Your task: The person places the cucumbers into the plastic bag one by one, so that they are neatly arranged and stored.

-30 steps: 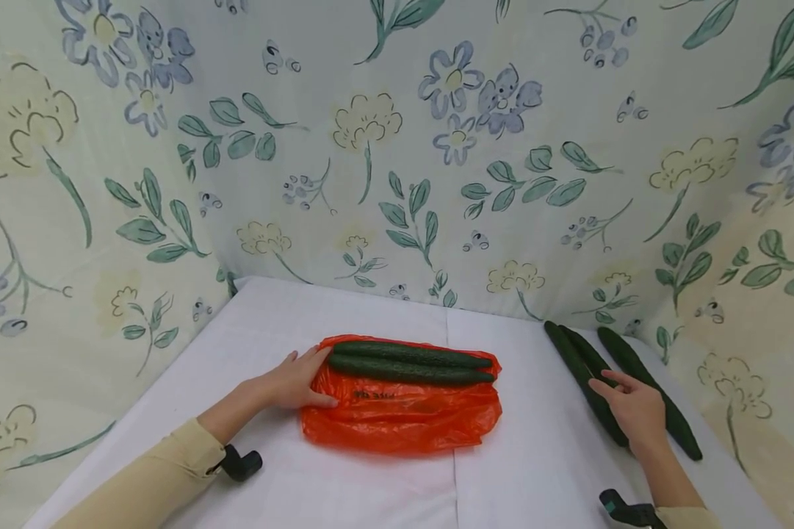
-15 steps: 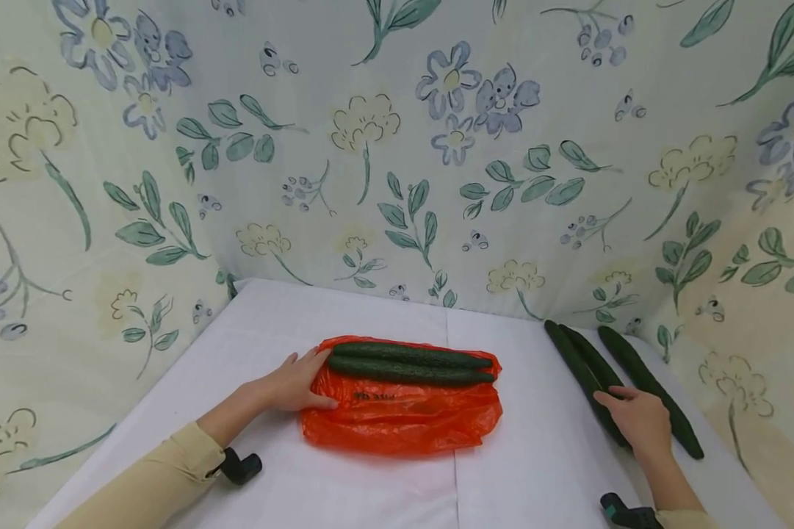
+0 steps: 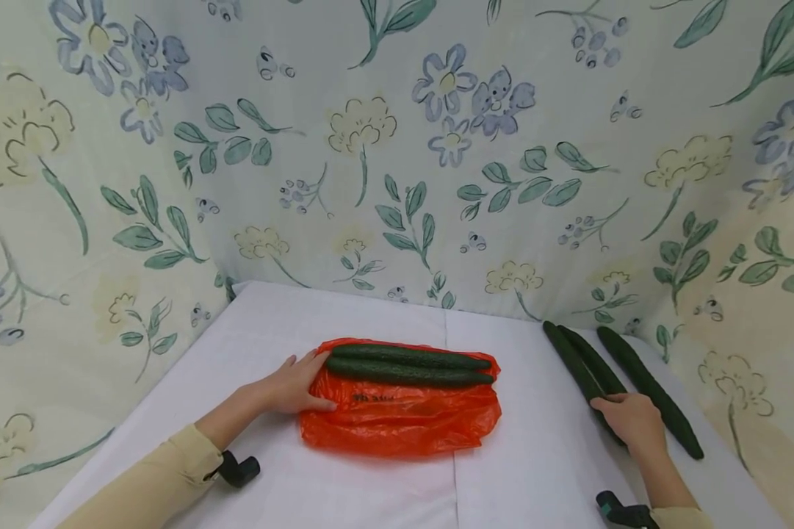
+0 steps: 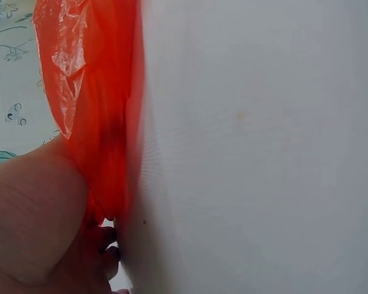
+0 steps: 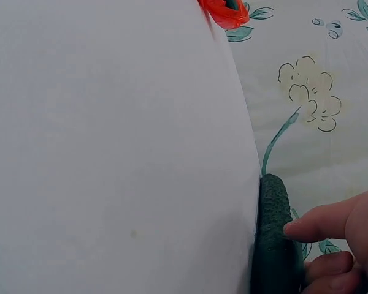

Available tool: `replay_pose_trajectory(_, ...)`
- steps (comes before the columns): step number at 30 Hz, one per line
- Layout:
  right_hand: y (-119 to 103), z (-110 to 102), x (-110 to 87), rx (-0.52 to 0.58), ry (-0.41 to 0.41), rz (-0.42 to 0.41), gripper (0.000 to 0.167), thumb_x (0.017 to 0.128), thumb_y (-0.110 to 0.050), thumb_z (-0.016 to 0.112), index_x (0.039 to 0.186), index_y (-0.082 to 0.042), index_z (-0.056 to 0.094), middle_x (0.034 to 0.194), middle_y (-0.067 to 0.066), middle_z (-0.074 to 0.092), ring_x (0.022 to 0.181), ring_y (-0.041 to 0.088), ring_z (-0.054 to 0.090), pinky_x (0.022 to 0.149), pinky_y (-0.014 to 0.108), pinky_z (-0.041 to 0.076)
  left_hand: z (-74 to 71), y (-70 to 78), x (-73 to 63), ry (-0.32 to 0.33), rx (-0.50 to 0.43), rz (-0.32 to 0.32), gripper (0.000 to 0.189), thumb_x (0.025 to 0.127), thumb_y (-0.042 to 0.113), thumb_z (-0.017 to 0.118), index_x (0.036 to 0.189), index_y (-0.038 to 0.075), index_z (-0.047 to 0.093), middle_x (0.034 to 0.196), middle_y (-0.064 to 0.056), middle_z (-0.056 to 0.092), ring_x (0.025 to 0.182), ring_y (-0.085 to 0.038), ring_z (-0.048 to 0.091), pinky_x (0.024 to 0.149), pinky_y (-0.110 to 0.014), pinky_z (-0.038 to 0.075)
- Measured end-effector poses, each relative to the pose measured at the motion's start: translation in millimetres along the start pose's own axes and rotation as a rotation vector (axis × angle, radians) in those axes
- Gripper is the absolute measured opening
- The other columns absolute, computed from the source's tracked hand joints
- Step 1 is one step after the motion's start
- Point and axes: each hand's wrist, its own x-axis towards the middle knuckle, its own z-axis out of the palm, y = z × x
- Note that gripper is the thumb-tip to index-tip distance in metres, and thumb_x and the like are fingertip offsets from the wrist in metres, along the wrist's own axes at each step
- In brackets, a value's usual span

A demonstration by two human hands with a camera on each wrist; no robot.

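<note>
Floral curtain (image 3: 397,147) behind; left hand (image 3: 297,386) relaxed against red bag (image 3: 403,427); right hand (image 3: 634,424) grasping cucumber (image 3: 571,360), 2 cucumbers (image 3: 649,391) near.

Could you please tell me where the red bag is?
In the head view, the red bag lies on the white table, left of the three cucumbers by the right hand, with the left hand at its left end.

A dark green, bumpy-skinned cucumber (image 5: 273,245) lies along the edge of a smooth white counter (image 5: 110,122) (a faint brownish speck marks its surface). The person's bare right grip (image 5: 354,231) touches it with the thumb, fingers bent alongside. Above show a glossy orange-red plastic bag (image 5: 222,17), cut off, and pale flower-printed fabric (image 5: 349,147).
</note>
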Motion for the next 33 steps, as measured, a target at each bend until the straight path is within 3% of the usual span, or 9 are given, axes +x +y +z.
replay_pose_trajectory(6,-0.9,2.2,-0.2,0.037,0.007,0.004,0.051,0.087,-0.029,0.072,0.116,0.013,0.064,0.125,0.040,0.057,0.115,0.059,0.051,0.082,0.059,0.052,1.7,-2.5,-0.8,0.001,0.000,0.010,0.111,0.078,0.064,0.076,0.160,0.011,0.024,0.165,-0.012,0.028,0.154,-0.036,0.019,0.122,-0.065,0.007)
replay_pose_trajectory(13,-4.3,6.6,-2.3,0.047,0.017,-0.020,0.052,0.084,-0.030,0.077,0.112,0.011,0.062,0.118,0.039,0.058,0.102,0.052,0.056,0.061,0.043,0.053,3.5,-3.0,-1.4,0.003,-0.009,-0.007,0.111,0.077,0.063,0.078,0.160,0.012,0.025,0.165,-0.013,0.028,0.153,-0.037,0.020,0.121,-0.066,0.009)
replay_pose_trajectory(16,-6.9,8.8,-4.0,0.072,0.029,-0.019,0.052,0.084,-0.029,0.077,0.113,0.011,0.060,0.119,0.039,0.056,0.101,0.051,0.056,0.060,0.042,0.052,3.0,-2.5,-1.4,0.004,-0.009,0.002,0.111,0.077,0.062,0.077,0.160,0.011,0.025,0.164,-0.014,0.028,0.153,-0.037,0.020,0.122,-0.066,0.009)
replay_pose_trajectory(23,-6.1,13.0,-3.7,0.150,-0.034,0.030,0.071,0.088,-0.041,0.073,0.133,0.011,0.053,0.142,0.043,0.039,0.124,0.059,0.044,0.079,0.055,0.056,1.2,0.0,-2.7,0.009,-0.004,0.014,0.109,0.078,0.062,0.077,0.159,0.009,0.026,0.164,-0.014,0.028,0.153,-0.038,0.020,0.121,-0.066,0.009)
replay_pose_trajectory(29,-4.8,15.2,-2.9,0.222,-0.073,0.004,0.071,0.094,-0.048,0.065,0.140,0.005,0.052,0.150,0.040,0.034,0.136,0.058,0.034,0.103,0.065,0.042,0.6,0.8,-2.8,0.010,-0.003,0.008,0.110,0.077,0.062,0.078,0.159,0.010,0.026,0.164,-0.015,0.027,0.153,-0.038,0.020,0.121,-0.067,0.009)
replay_pose_trajectory(33,-6.2,15.3,-4.7,0.275,-0.128,0.016,0.074,0.093,-0.047,0.068,0.143,0.004,0.050,0.154,0.040,0.028,0.140,0.059,0.026,0.109,0.068,0.034,1.2,0.6,-2.6,0.012,-0.007,0.011,0.109,0.078,0.062,0.077,0.159,0.010,0.026,0.164,-0.014,0.027,0.153,-0.038,0.020,0.121,-0.067,0.008)
